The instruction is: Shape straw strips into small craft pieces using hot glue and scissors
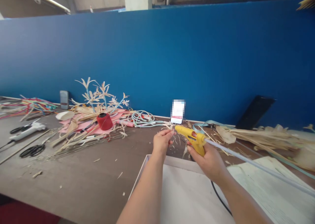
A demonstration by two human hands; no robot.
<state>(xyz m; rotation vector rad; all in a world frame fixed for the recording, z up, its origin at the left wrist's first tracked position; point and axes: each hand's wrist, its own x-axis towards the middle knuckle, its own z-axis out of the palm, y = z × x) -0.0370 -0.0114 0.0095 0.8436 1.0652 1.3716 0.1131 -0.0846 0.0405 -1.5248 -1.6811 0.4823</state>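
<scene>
A yellow glue gun is in my right hand, fingers wrapped round its grip, its nozzle aimed left. From its rear a long whitish glue stick runs off to the lower right. My left hand is pinched just left of the nozzle, over the back of the table. A small pale flower-like piece of thin strips shows at its fingertips, partly hidden by the fingers. Below both forearms lies a shallow white box.
Several pale flowers on blue stems rise from a heap of pink paper and strips, beside a red thread spool. Black-handled scissors and a white glue gun lie left. A lit phone leans against the blue partition. Dried husks lie right.
</scene>
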